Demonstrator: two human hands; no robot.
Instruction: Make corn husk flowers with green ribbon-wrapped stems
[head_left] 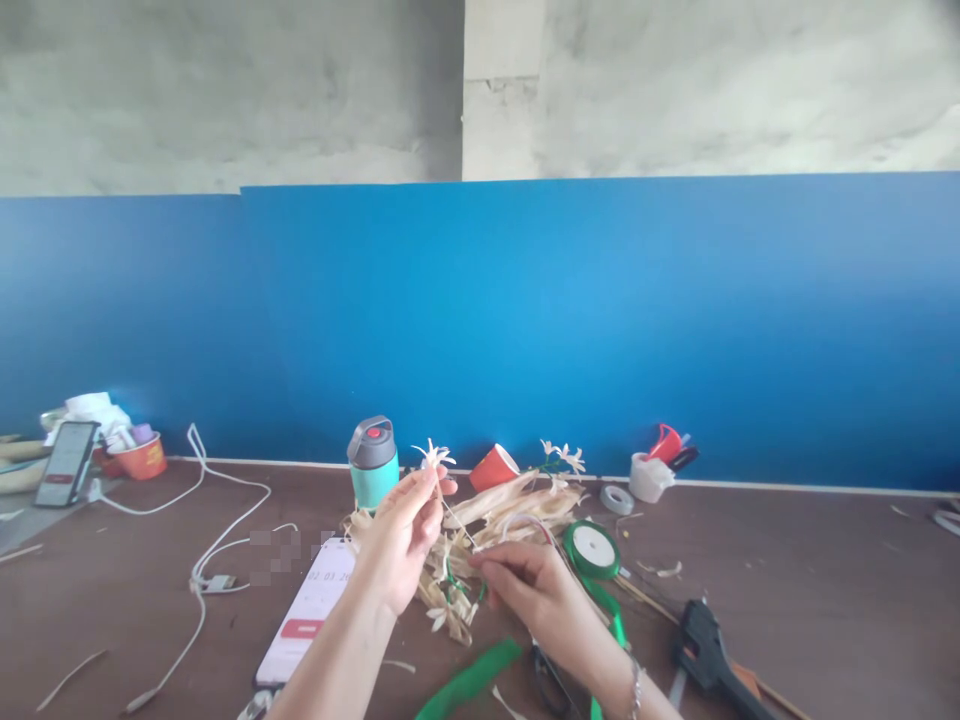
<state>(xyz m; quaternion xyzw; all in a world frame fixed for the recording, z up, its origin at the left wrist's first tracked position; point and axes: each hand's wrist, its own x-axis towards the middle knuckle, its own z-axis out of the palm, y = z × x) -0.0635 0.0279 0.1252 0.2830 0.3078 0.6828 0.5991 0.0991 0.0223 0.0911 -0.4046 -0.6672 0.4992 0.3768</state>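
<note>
Here, white cup (pixel 649 481) holds red item (pixel 664 444); left hand (pixel 409 530) pinches flower (pixel 434 457), right hand (pixel 538 595) pinches stem (pixel 458 522).

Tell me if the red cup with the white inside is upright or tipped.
Tipped: the red cup leans over by the pale dried husks, its white mouth slanting up to the right.

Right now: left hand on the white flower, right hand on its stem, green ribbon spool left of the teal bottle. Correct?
No, wrong side. Head view shows the green ribbon spool right of the teal bottle, not left. Rest stands.
</note>
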